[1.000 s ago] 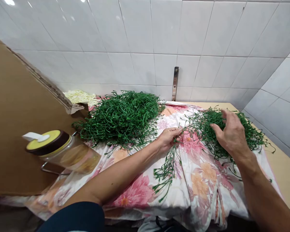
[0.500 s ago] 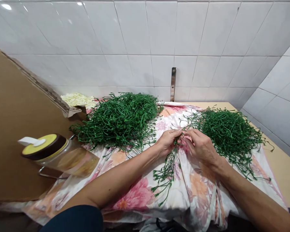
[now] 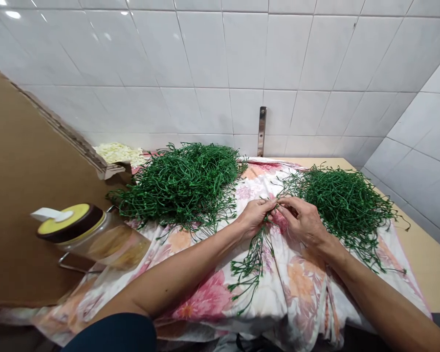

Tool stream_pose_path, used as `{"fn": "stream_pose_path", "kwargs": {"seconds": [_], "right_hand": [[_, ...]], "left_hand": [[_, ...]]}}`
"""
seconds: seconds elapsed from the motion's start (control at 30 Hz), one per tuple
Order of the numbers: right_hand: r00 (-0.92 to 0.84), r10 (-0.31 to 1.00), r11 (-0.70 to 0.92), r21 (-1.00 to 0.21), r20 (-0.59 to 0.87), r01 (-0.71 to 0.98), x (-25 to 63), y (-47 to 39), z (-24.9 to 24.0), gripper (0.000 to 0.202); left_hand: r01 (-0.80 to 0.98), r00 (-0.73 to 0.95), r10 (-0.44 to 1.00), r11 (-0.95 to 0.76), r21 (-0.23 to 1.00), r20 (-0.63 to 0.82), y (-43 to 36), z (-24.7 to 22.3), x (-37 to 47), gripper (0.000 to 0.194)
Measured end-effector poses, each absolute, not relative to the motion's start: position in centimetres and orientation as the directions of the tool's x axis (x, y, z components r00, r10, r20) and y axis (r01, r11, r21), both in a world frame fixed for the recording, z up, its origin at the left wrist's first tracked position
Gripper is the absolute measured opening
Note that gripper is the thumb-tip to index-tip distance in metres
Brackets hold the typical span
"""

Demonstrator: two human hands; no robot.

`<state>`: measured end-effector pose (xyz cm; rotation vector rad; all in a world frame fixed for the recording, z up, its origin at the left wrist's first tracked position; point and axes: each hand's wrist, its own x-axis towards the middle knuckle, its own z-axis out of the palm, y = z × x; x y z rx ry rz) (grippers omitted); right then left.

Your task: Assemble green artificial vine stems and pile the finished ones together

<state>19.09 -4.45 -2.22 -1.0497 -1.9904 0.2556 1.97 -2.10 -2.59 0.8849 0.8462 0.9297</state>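
My left hand (image 3: 257, 215) is closed around a small bunch of green branched stems (image 3: 251, 266), thin and plastic-looking, with small tips. The bunch hangs below that hand, its lower ends fanned over the flowered cloth. My right hand (image 3: 302, 220) meets the left at the top of the bunch, thumb and fingers pinched together there. What exactly sits between the right fingertips is too small to make out. To the left lies a large heap of the same stems (image 3: 187, 183); a second heap (image 3: 346, 198) lies beyond my right hand.
A flowered cloth (image 3: 205, 298) covers much of the wooden table (image 3: 430, 264). At left stand a cardboard box (image 3: 29, 195) and a clear jar (image 3: 113, 244) with a yellow-and-brown lid. Pale small pieces (image 3: 119, 153) are piled behind. A metal strip (image 3: 261, 132) is on the tiled wall.
My right fingertips have closed in slightly toward the left thumb at the top of the bunch. The view has tilted up a little. Both heaps look the same.
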Motion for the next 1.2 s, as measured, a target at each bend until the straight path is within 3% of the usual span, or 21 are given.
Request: {"fn": "stream_pose_path", "kwargs": {"seconds": [0.17, 0.33, 0.43, 0.67, 0.9, 1.07, 1.2], "right_hand": [[-0.268, 0.82, 0.551, -0.57, 0.506, 0.61, 19.0, -4.7, -1.7, 0.013], [-0.233, 0.893, 0.446, -0.686, 0.385, 0.575, 18.9, -4.7, -1.7, 0.017], [-0.231, 0.9, 0.432, -0.688, 0.369, 0.583, 19.2, -4.8, -1.4, 0.016], [-0.401, 0.819, 0.569, -0.487, 0.412, 0.662, 20.2, -4.6, -0.9, 0.02], [-0.418, 0.824, 0.506, -0.163, 0.383, 0.847, 20.6, -4.5, -1.8, 0.016], [-0.453, 0.805, 0.525, -0.102, 0.384, 0.845, 20.1, -4.6, -2.2, 0.014], [-0.434, 0.796, 0.527, -0.13, 0.423, 0.84, 19.3, -4.9, -2.4, 0.017]], "left_hand": [[-0.288, 0.294, 0.942, 0.249, 0.925, -0.162, -2.2, -2.6, 2.1, 0.047], [-0.29, 0.352, 0.927, 0.236, 0.928, -0.126, -2.3, -2.3, 2.1, 0.049], [-0.271, 0.415, 0.899, 0.269, 0.924, -0.14, -2.3, -2.2, 1.8, 0.049], [-0.194, 0.359, 0.923, 0.223, 0.955, -0.143, -2.3, -2.6, 1.7, 0.049], [-0.068, 0.377, 0.924, 0.092, 0.993, -0.059, -2.9, -2.6, 2.3, 0.055], [-0.021, 0.4, 0.916, -0.018, 1.0, 0.025, -2.5, -2.8, 2.1, 0.056], [0.078, 0.391, 0.918, -0.107, 0.991, 0.068, -2.0, -3.2, 1.9, 0.05]]}}
